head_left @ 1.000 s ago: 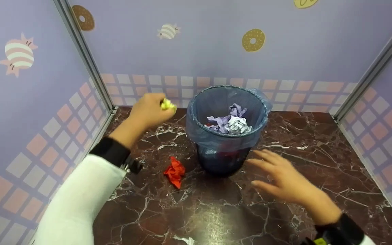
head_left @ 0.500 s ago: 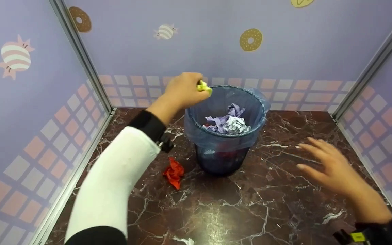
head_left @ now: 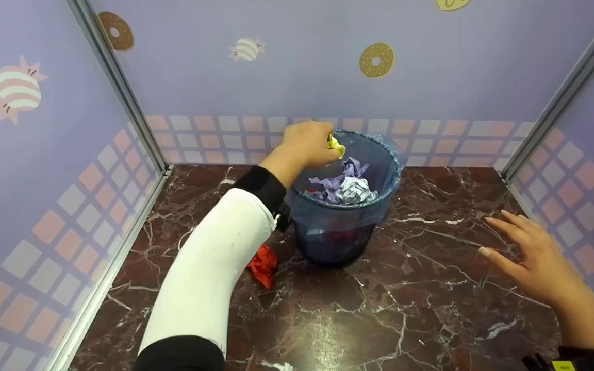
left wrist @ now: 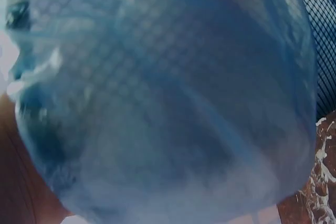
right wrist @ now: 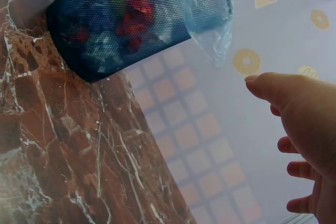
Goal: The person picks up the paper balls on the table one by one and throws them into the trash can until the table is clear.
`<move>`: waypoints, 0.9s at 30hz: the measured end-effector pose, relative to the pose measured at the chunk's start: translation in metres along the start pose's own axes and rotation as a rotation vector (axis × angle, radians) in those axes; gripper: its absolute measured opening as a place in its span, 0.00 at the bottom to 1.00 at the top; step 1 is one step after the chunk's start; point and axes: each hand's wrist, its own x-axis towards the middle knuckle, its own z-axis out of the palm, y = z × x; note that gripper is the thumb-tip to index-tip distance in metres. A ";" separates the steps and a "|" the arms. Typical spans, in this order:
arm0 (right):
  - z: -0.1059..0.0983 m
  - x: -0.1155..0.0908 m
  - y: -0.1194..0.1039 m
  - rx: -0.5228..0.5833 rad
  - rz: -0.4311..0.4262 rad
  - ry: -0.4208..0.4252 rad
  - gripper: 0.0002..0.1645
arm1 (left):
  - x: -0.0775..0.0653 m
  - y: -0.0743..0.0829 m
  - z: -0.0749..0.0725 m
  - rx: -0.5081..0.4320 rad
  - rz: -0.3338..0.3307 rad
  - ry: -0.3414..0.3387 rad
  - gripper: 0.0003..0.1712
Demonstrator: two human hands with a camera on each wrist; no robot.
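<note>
My left hand [head_left: 307, 144] holds a crumpled yellow paper ball [head_left: 336, 147] over the left rim of a dark mesh wastebasket [head_left: 333, 242]. A translucent blue bag [head_left: 379, 206] lines the basket and folds over its rim. Inside lie crumpled purple paper [head_left: 330, 185] and white paper [head_left: 356, 190]. The bag [left wrist: 173, 129] fills most of the left wrist view, so the yellow ball cannot be seen there. My right hand [head_left: 537, 260] hovers to the right of the basket, fingers spread, holding nothing; in the right wrist view its thumb and fingers point toward the wall.
A crumpled red paper ball [head_left: 263, 265] lies on the marbled table [head_left: 353, 319] left of the basket, partly behind my left sleeve [head_left: 209, 268]. A white scrap [head_left: 278, 366] sits at the front edge. Patterned lilac panels [head_left: 297, 77] enclose the back and sides.
My left hand has carried the yellow paper ball rightward, from beside the basket to over its opening. My right hand has moved away from the basket to the right.
</note>
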 end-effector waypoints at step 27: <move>0.013 0.009 -0.013 0.034 -0.077 0.040 0.41 | -0.002 -0.005 -0.010 -0.017 -0.042 0.062 0.44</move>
